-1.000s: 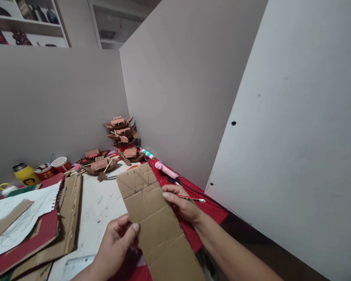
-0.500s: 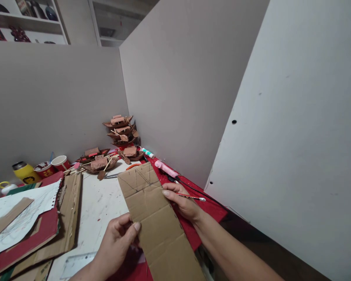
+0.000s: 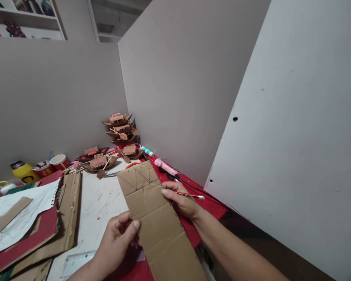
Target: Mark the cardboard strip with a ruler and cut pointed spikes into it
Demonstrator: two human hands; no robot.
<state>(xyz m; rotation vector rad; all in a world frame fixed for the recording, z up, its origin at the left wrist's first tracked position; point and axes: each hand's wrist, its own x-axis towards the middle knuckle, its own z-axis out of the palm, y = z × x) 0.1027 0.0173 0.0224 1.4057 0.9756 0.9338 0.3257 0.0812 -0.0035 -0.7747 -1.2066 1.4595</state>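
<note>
A long strip of brown cardboard [image 3: 156, 218] is held up over the table, its far end marked with dark pencil lines in a zigzag. My left hand [image 3: 119, 240] pinches its left edge, thumb on top and fingers underneath. On the opposite edge, closer to the marked end, my right hand [image 3: 183, 199] grips the strip. A red pencil [image 3: 190, 194] with a white end is tucked in that same hand; its tip is hidden. Creases run across the strip.
Cardboard sheets [image 3: 73, 214] and a scribbled paper [image 3: 43, 203] lie at left. Model boats [image 3: 98, 163] stand at the back, near paper cups [image 3: 59, 160] and a yellow bottle [image 3: 23, 171]. A pink glue gun [image 3: 166, 167] with a cable rests by the right partition [image 3: 178, 97]. A clear ruler [image 3: 77, 262] lies in front.
The view has shifted very slightly. Both hands keep their hold on the cardboard strip, which has hardly moved.
</note>
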